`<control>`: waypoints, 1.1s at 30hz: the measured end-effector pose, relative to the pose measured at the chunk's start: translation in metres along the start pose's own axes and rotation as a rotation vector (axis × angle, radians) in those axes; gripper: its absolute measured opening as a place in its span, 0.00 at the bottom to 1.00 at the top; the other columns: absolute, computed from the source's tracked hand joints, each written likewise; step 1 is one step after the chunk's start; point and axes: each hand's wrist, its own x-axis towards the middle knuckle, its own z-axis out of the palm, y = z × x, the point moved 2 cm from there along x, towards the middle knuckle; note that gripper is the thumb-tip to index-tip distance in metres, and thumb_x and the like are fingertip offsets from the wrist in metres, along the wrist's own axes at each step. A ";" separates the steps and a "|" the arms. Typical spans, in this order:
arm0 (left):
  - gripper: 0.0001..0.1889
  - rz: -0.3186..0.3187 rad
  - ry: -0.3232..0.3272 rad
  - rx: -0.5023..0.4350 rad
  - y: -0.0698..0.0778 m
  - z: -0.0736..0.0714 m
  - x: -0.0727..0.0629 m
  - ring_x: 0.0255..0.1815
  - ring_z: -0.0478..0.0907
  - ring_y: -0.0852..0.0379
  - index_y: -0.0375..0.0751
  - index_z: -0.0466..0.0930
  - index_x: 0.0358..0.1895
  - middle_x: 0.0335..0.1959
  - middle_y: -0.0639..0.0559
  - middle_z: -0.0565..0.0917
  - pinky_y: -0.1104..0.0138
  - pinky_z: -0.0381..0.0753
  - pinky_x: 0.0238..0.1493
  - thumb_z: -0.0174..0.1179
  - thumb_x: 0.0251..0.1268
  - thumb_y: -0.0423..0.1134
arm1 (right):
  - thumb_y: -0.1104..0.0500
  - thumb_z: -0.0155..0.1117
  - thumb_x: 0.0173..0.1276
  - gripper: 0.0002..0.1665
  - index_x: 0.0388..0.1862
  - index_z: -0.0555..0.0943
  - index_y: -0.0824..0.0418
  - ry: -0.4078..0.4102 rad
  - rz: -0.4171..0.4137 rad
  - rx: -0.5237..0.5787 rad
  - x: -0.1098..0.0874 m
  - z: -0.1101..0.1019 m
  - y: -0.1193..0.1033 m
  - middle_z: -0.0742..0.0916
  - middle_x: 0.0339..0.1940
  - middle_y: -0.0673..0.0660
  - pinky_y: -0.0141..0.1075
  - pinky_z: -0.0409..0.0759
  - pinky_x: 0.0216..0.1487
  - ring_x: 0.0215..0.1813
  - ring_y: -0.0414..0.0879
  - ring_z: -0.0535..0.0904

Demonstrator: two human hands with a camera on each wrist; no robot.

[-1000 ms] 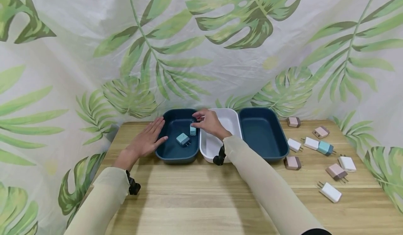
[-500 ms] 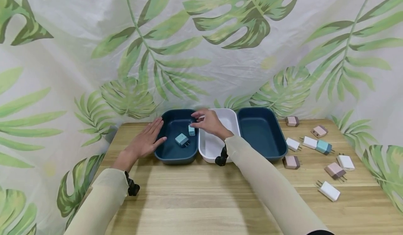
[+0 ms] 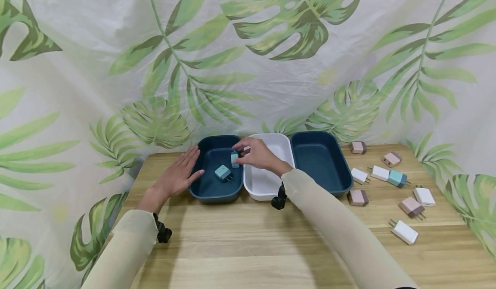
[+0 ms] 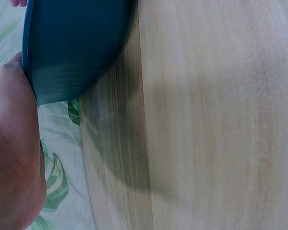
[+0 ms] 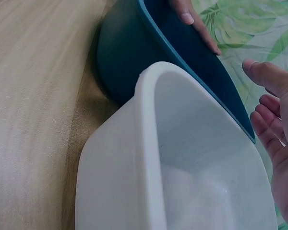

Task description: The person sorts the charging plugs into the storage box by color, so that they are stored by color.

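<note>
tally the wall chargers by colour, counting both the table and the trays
Teal wall chargers: 3
White wall chargers: 4
Pink wall chargers: 4
Total: 11

White bin (image 3: 260,179) partly hidden by right hand (image 3: 258,153)

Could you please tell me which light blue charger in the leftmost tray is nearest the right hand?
The charger by the tray's right wall, next to the right hand; the other charger lies farther left, nearer the tray's middle.
</note>
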 end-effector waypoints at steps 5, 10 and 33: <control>0.44 -0.011 -0.007 -0.007 0.001 -0.001 0.000 0.88 0.42 0.37 0.33 0.45 0.86 0.88 0.35 0.45 0.42 0.47 0.85 0.39 0.86 0.64 | 0.59 0.81 0.65 0.26 0.60 0.86 0.66 -0.021 -0.051 0.003 -0.008 -0.003 -0.007 0.86 0.59 0.67 0.44 0.87 0.60 0.60 0.61 0.85; 0.43 -0.011 -0.023 -0.013 0.001 -0.001 0.001 0.88 0.41 0.37 0.33 0.44 0.86 0.88 0.36 0.44 0.43 0.46 0.85 0.40 0.87 0.62 | 0.61 0.82 0.63 0.27 0.59 0.86 0.68 -0.045 -0.093 0.035 -0.020 -0.010 -0.016 0.87 0.57 0.65 0.48 0.87 0.59 0.60 0.64 0.84; 0.42 -0.037 -0.064 0.015 0.001 -0.001 0.000 0.89 0.38 0.38 0.34 0.41 0.87 0.89 0.38 0.41 0.44 0.44 0.86 0.42 0.87 0.60 | 0.62 0.83 0.61 0.26 0.57 0.87 0.66 -0.062 -0.212 -0.008 -0.056 -0.030 -0.027 0.88 0.56 0.65 0.43 0.88 0.56 0.58 0.59 0.85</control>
